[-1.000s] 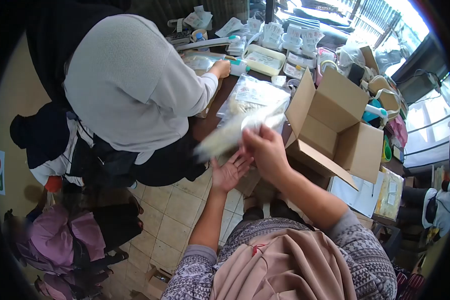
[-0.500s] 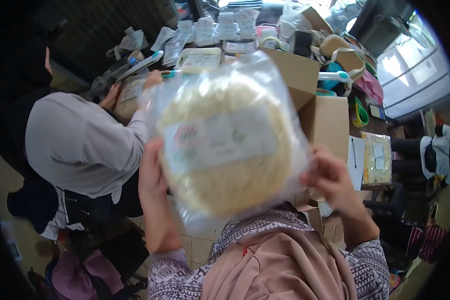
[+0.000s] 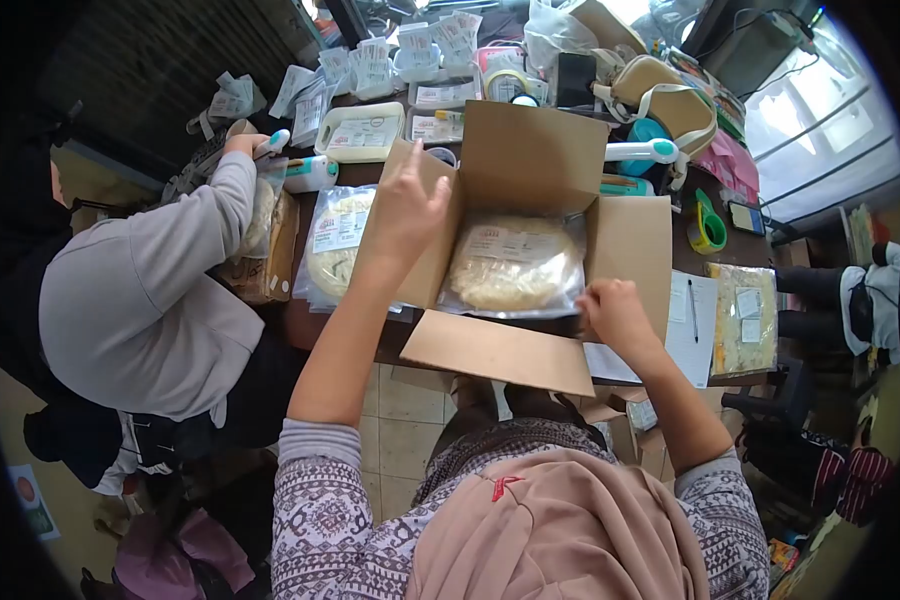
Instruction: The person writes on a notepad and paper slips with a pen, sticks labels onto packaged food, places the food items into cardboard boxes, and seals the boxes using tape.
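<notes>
A clear plastic bag (image 3: 515,262) holding a round, flat, pale food item with a white label lies in the opening of a cardboard box (image 3: 535,150), whose flaps stand spread apart. My left hand (image 3: 410,208) is over the box's left flap, index finger stretched upward, with no bag in it. At the bag's front right corner, my right hand (image 3: 615,312) has its fingers curled on the plastic edge. More bags of the same kind (image 3: 338,240) lie just left of the box, partly hidden by my left forearm.
A co-worker in a grey top (image 3: 150,300) handles another bag at the left. Label-filled trays (image 3: 360,133) line the back. To the right are a green tape dispenser (image 3: 708,228), a phone (image 3: 746,218), paper with a pen (image 3: 692,310) and a flat yellowish packet (image 3: 745,318).
The bag, held up before me by both hands, has come down into the box opening. My left hand has let go and moved to the left flap. The co-worker's arm has shifted.
</notes>
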Demonstrator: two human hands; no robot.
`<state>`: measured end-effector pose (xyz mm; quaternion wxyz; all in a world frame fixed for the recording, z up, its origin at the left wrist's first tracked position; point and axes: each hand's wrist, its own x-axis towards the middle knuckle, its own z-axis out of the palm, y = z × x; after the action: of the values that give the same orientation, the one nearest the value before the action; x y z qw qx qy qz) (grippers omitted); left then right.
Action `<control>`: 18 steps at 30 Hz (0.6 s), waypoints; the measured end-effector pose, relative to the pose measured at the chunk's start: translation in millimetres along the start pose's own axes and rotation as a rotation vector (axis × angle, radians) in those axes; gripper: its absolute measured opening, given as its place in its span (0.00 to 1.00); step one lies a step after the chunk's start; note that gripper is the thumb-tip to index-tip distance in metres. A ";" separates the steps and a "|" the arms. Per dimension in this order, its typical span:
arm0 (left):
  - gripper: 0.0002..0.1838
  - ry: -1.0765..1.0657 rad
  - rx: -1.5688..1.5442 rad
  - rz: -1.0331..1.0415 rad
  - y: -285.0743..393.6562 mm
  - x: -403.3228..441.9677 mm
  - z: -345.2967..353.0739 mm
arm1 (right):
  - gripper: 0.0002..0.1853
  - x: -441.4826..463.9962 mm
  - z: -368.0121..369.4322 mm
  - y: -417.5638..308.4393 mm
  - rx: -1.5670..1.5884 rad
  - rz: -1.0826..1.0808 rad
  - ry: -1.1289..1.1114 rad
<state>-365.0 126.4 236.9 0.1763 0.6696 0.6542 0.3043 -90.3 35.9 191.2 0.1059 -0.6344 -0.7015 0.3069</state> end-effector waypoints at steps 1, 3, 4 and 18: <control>0.25 0.134 -0.048 0.183 -2.6 -1.6 -9.5 | 0.05 7.3 -1.2 -4.7 -0.267 -0.131 0.183; 0.20 0.159 -0.039 0.177 -1.5 -17.5 -29.6 | 0.03 18.8 -1.3 -15.3 -0.307 -0.109 0.191; 0.19 0.164 -0.114 0.100 0.7 -27.4 -39.7 | 0.03 27.8 8.6 -10.6 -0.339 -0.319 0.112; 0.09 -0.115 -0.429 -0.482 -128.9 -189.4 -73.1 | 0.05 -46.2 12.3 -151.1 -0.009 -0.547 0.263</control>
<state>-502.9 -61.2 176.6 0.4170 0.4589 0.7038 0.3467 -213.6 -12.9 277.9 0.2718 -0.4567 -0.8280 0.1788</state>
